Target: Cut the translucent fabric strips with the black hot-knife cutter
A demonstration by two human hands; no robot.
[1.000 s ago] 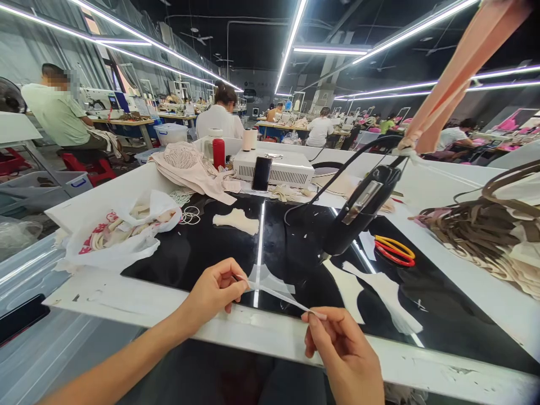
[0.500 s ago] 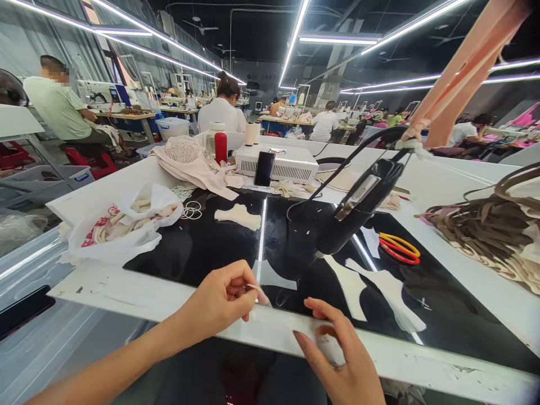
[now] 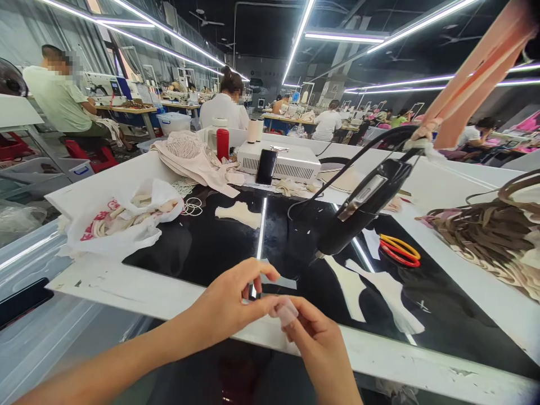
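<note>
Right hand (image 3: 318,333): pinched on sheer scrap (image 3: 287,313), over front edge of worktop (image 3: 122,295) | left hand (image 3: 239,293): partly open, thumb tip at scrap, forefinger raised apart

Small, translucent pale scrap (image 3: 287,311), creased, in right fingers (image 3: 300,334).

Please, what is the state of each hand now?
Left hand: open, thumb and forefinger apart, thumb tip at the sheer scrap.
Right hand: closed, pinching the sheer scrap.
</note>
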